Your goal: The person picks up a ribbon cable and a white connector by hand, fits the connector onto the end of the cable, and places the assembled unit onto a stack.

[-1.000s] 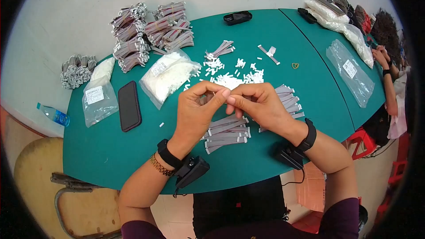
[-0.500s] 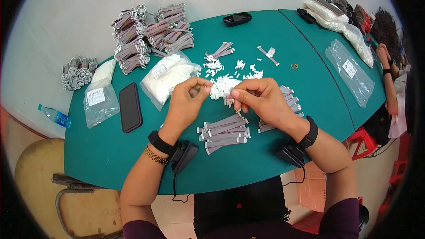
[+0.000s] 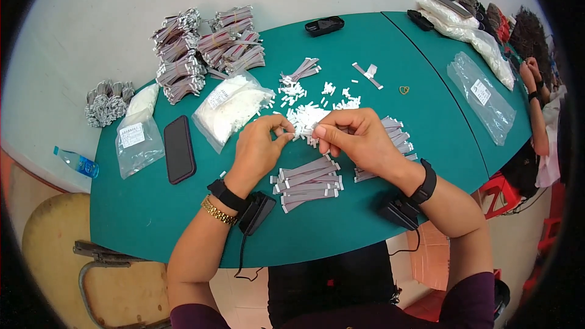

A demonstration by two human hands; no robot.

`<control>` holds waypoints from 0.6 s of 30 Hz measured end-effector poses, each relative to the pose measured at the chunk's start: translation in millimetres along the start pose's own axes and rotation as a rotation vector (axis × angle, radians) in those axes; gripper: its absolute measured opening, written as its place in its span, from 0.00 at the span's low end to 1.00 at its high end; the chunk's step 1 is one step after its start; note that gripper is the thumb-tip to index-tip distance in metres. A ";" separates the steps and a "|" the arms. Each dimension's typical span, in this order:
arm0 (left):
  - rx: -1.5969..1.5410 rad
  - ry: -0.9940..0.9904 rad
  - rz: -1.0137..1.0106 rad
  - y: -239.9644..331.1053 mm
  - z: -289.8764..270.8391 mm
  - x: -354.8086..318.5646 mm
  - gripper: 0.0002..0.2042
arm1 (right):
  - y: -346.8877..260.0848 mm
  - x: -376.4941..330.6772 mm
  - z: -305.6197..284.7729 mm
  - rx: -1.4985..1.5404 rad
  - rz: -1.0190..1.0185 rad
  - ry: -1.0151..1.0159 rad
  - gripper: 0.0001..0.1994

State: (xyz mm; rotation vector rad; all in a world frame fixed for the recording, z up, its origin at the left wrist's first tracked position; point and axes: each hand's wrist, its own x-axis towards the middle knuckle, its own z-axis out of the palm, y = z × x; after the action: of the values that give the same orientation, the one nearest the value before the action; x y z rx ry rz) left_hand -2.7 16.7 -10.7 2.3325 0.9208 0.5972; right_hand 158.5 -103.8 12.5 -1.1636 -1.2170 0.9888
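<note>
Over the middle of the table, my left hand [image 3: 261, 146] is closed in a pinch, its fingertips at the edge of a pile of small white plastic pieces [image 3: 306, 117]. Facing it, my right hand [image 3: 359, 141] also pinches, thumb against forefinger, just right of the same pile. What either pinch holds is too small to tell. Below the hands lies a stack of grey flat ribbon cables [image 3: 309, 183] with white connector ends. More ribbon cables [image 3: 397, 137] lie partly hidden behind my right hand.
An opened bag of white pieces [image 3: 222, 106], a dark phone [image 3: 180, 149] and another clear bag [image 3: 140, 146] lie to the left. Bundled ribbon cables [image 3: 180, 55] are heaped by the wall. A clear plastic bag [image 3: 481, 97] lies right, near another person's hands [image 3: 530, 73].
My left hand has dropped slightly toward me, its fingertips moving lower beside the white pile. My right hand has shifted very little and still pinches.
</note>
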 end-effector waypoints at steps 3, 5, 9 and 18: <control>-0.060 0.005 0.001 -3.7 0.4 0.4 0.05 | 0.7 -0.1 -0.5 0.025 0.006 0.007 0.08; -0.176 0.005 0.038 -3.5 -2.8 0.7 0.04 | 0.2 -0.1 -0.9 0.017 0.004 0.005 0.08; -0.560 -0.067 0.010 4.6 -7.9 -0.7 0.04 | 0.3 0.2 -2.3 0.022 -0.011 0.011 0.08; -0.935 -0.215 -0.036 32.8 -8.7 -13.6 0.08 | 2.2 -0.5 -2.2 0.025 -0.063 0.037 0.08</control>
State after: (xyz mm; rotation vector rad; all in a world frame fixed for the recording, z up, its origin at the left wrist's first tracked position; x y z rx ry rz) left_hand -1.3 -10.2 13.9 1.4903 0.4284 0.5781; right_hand 160.8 -104.2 10.4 -1.1130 -1.2016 0.9296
